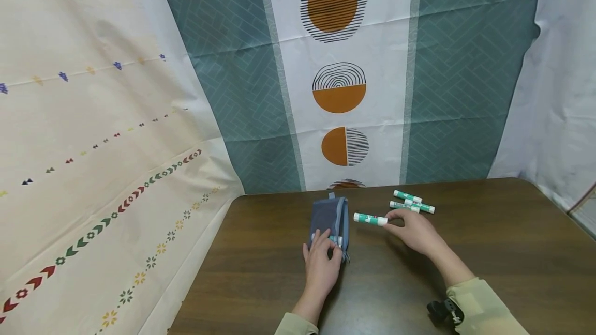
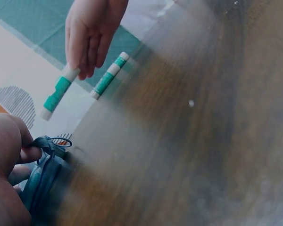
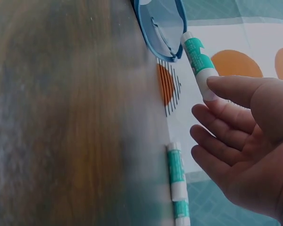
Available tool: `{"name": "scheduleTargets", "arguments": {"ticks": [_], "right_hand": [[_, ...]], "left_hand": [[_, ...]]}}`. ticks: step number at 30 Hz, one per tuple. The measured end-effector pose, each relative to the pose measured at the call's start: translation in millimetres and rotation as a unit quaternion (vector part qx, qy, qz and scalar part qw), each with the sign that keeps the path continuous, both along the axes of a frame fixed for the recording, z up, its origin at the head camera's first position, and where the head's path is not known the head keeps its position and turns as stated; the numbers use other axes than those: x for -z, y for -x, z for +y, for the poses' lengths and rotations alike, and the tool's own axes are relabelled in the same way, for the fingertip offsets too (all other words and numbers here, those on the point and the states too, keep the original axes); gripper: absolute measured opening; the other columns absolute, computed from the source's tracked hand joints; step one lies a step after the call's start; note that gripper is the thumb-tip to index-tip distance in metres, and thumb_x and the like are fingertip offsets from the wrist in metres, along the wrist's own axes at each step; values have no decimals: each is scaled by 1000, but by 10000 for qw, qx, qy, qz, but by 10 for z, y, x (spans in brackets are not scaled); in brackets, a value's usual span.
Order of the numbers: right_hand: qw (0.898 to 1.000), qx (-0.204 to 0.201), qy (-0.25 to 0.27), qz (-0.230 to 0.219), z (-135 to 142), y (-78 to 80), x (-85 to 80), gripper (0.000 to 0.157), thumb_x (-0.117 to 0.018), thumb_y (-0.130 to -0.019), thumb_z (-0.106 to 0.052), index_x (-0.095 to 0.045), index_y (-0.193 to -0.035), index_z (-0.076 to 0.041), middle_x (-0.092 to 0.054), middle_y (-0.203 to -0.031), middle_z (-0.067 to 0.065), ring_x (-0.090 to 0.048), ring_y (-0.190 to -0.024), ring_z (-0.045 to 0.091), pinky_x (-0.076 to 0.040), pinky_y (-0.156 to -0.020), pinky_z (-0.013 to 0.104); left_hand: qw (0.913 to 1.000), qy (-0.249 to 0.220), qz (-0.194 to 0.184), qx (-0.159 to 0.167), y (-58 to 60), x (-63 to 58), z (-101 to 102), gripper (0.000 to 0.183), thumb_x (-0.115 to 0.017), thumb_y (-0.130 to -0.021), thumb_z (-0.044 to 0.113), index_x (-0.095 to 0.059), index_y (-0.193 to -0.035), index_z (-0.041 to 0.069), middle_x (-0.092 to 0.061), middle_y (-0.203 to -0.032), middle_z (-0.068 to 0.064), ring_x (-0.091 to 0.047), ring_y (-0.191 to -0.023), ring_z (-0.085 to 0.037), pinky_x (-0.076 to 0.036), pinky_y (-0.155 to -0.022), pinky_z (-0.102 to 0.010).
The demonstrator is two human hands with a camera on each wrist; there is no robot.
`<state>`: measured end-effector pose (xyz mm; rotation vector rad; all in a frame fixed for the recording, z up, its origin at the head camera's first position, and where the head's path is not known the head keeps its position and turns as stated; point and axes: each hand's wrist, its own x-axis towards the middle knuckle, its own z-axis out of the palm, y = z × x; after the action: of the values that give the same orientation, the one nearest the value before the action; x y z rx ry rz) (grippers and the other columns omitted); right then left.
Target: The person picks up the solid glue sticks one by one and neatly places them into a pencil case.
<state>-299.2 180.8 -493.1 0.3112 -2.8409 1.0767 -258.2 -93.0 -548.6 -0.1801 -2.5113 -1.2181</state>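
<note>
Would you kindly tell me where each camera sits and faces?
Head: worn there, facing forward and down at the table; left hand and right hand show.
Left wrist: worn there, facing pouch and table; both hands show.
Right wrist: worn there, facing the held tube; right hand shows.
Both wrist views share pouch and held tube.

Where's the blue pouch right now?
In the head view, the blue pouch is on the left half of the brown table, held by the left hand, just left of the green-and-white stick in the right hand.
</note>
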Motion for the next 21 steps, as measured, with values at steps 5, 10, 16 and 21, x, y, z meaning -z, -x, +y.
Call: {"name": "scheduleTargets", "arguments": {"ticks": [5, 10, 16, 21], "right_hand": [[9999, -100, 1, -119, -81, 50, 12, 25, -82, -100, -31, -79, -115, -11, -77, -118, 10, -60, -87, 22, -50, -75, 41], [9997, -164, -17, -165, -154, 90, 30, 24, -81, -102, -30, -79, -116, -11, -78, -118, 8, -62, -88, 21, -52, -77, 43], [9994, -342, -35, -48, -251, 144, 85, 23, -80, -102, -26, -80, -116, -8, -78, -118, 9, -72, -104, 28, -59, -90, 55], [9990, -422, 46, -116, -345, 204, 121, 22, -81, -101, -26, -80, -113, -8, -78, -116, 8, -69, -99, 24, -58, -89, 54]], "left_hand": [[10000, 26, 92, 4, -1, -2, -2, 22, -70, -96, 8, -64, -77, 18, -70, -148, -12, -49, -153, -42, -15, -121, -85], [9999, 17, 161, 6, -7, 6, -4, 23, -69, -96, 8, -64, -77, 19, -70, -147, -12, -50, -153, -42, -15, -120, -85], [9995, -34, 305, 45, -6, 26, -8, 24, -67, -95, 6, -63, -76, 19, -70, -147, -13, -50, -152, -43, -15, -119, -86], [9997, -9, 249, 42, -8, 20, -7, 23, -68, -96, 7, -63, -76, 19, -70, -147, -13, -50, -153, -43, -15, -119, -86]]}}
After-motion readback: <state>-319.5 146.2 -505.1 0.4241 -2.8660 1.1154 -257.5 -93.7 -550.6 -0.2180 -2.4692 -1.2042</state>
